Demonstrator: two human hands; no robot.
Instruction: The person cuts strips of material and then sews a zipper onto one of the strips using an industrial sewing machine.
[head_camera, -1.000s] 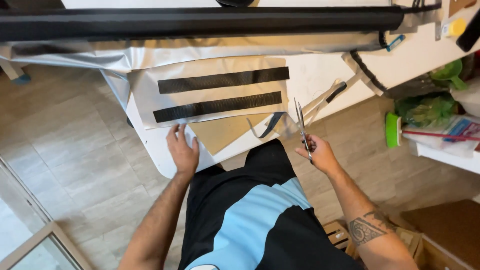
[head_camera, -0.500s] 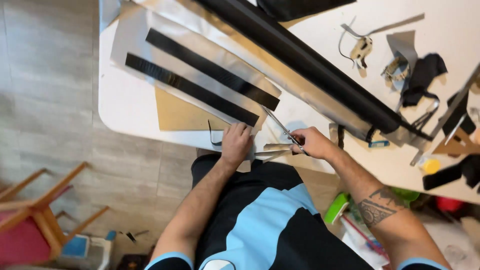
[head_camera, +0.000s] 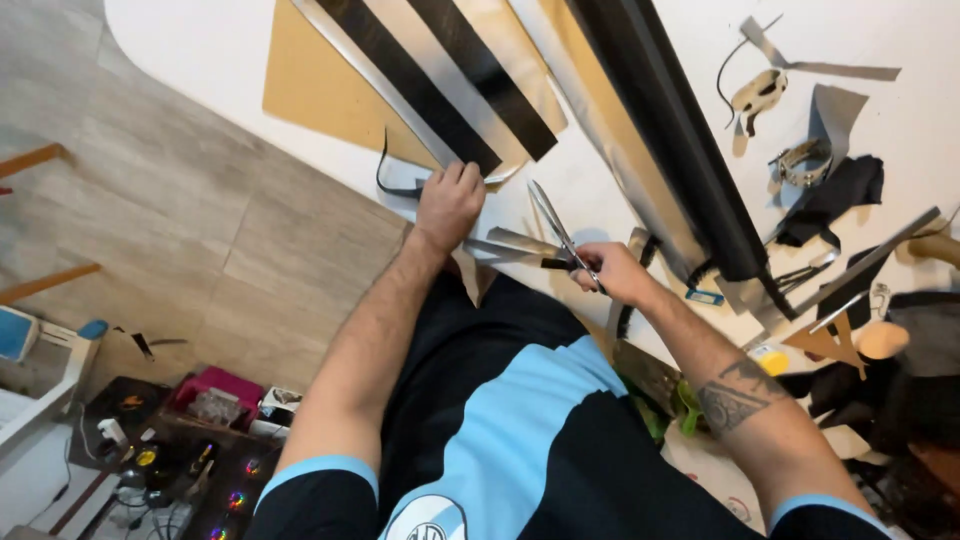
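The left hand (head_camera: 449, 203) presses flat on the silver sheet (head_camera: 425, 120) at the bench (head_camera: 200, 50) edge. Beside the sheet, the right hand (head_camera: 610, 272) closes its grip around open scissors (head_camera: 548, 228). Uneven pressure could let the sheet shift, skewing the cut.

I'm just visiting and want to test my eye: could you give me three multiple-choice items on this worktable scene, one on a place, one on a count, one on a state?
1. Where does the left hand rest?
A. on the end of the striped sheet
B. on the floor
C. on the black roll

2. How many black strips lie on that sheet?
A. one
B. two
C. four

3. How do the scissors in the right hand stand?
A. blades open
B. blades shut
C. lying on the table

Answers: 1 A, its fingers press the sheet's near end; 2 B, two parallel strips show; 3 A, the blades are spread in a V.
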